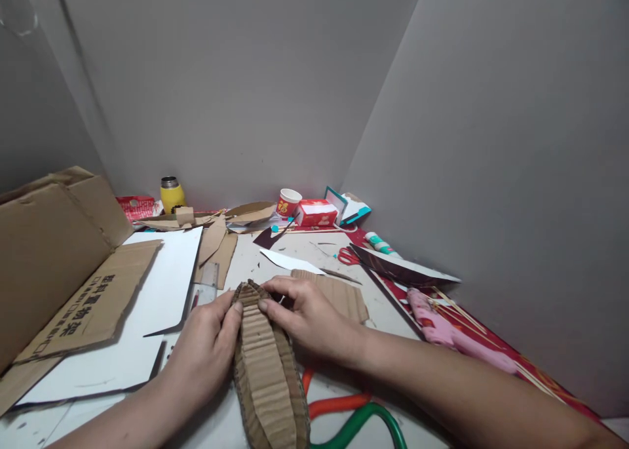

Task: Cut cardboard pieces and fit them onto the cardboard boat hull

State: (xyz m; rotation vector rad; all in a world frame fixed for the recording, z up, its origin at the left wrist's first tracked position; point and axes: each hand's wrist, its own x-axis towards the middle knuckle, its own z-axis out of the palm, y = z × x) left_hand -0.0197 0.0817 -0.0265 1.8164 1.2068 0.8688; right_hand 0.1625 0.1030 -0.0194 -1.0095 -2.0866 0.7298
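Both hands hold a long, boat-shaped piece of corrugated cardboard (268, 370) by its pointed far end. A narrower ribbed strip runs along its middle, with darker cardboard sides around it. My left hand (209, 341) grips the left edge, thumb on top near the tip. On the opposite edge, my right hand (307, 318) pinches the cardboard between thumb and fingers. The undersides of the fingers are hidden. Beneath the right forearm lie an orange tube-like piece (339, 404) and a green one (366, 417).
A large cardboard box (54, 252) and white sheets (177, 272) occupy the left. Red-handled scissors (348, 256), a flat cardboard piece (339, 295) and a pink glue gun (442, 328) lie to the right. A yellow bottle (171, 195) and paper cup (289, 202) stand at the back.
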